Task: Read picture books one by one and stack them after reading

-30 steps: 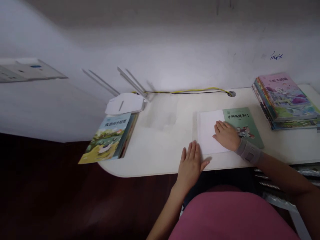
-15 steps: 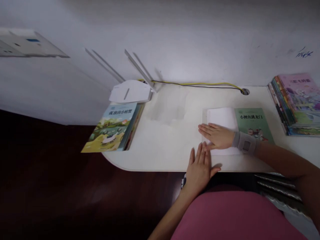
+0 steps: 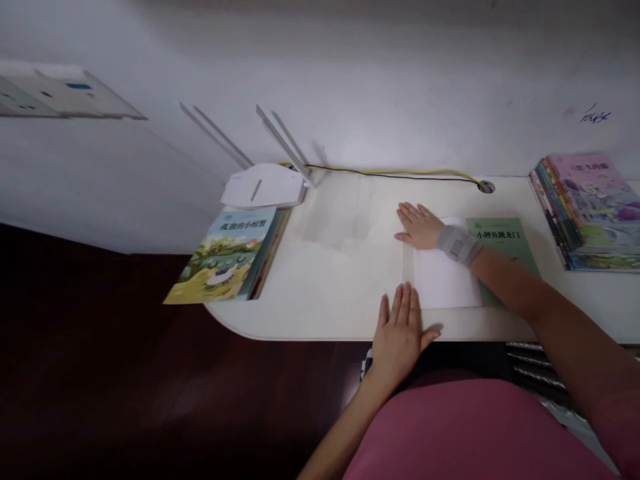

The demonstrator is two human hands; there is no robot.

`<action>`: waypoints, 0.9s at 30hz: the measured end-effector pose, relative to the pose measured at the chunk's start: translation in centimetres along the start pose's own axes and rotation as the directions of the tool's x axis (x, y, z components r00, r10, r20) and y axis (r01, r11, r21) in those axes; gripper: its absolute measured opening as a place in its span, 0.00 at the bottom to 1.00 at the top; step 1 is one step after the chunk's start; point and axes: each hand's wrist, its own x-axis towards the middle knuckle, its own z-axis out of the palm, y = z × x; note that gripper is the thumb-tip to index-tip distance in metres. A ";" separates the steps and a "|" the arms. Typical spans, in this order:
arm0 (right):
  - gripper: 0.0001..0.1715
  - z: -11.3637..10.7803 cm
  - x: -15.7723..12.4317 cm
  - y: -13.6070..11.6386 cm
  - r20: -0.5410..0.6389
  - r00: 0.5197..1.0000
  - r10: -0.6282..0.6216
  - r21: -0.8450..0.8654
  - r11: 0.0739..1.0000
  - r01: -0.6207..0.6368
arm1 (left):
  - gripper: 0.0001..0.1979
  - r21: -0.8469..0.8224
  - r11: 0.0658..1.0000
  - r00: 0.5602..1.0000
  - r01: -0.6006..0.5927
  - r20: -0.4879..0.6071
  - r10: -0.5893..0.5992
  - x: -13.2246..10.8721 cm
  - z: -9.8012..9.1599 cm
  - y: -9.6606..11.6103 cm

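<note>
A thin book with a green cover lies opened out on the white desk, its white inner side facing up on the left. Along that side's left edge runs a clear film strip. My right hand, with a grey wrist band, rests flat with fingers stretched over the top left corner of the strip. Near the strip's lower left corner and the desk's front edge, my left hand lies flat, fingers straight and thumb apart. Neither hand grips anything.
A white router with raised antennas stands at the back left. In front of it, a stack of picture books overhangs the desk's left edge. Another book stack sits at the right. Yellow and black cables run along the wall.
My right hand has slid away from my left fingertips, up along the strip to the far corner of the white side. My left hand has stayed in place.
</note>
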 end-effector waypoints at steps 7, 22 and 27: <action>0.43 0.1 -5.1 -3.3 -0.022 0.998 -0.055 0.000 0.998 0.055 | 0.41 -0.037 0.999 0.999 -0.003 -0.033 0.001 0.0 0.3 0.2; 0.35 -1.0 -15.6 -8.8 -0.105 0.976 -0.192 0.016 0.981 0.195 | 0.20 -0.881 -0.320 0.802 0.348 0.456 -0.385 5.1 -3.4 -3.5; 0.40 -2.3 -20.7 -6.1 -0.162 0.981 -0.106 0.108 0.986 0.125 | 0.16 -0.823 -0.342 0.790 0.454 0.549 -0.273 6.3 -3.9 -3.1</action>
